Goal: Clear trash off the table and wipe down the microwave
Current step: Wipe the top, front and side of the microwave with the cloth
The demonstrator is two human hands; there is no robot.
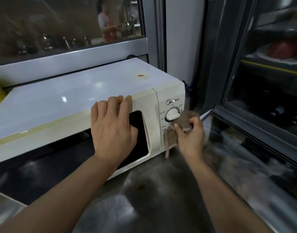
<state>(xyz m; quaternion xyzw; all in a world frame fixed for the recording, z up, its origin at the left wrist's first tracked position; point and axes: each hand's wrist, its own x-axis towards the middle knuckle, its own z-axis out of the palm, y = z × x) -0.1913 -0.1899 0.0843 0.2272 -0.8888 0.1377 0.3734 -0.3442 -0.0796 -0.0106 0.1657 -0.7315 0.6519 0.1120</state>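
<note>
Right hand fingers curled, pinching a bunched brown cloth against the control panel just below the dial. Left hand spread over the door's upper edge, fingertips hooked onto the top of the microwave, steadying it. Wiping apparently under way on the front; orange stain on the top not yet cleaned, so likely more left. No trash visible on the steel counter, only a small brown spot. Tight on the right: fridge door frame near the cloth hand, wall close behind; open counter in front.
</note>
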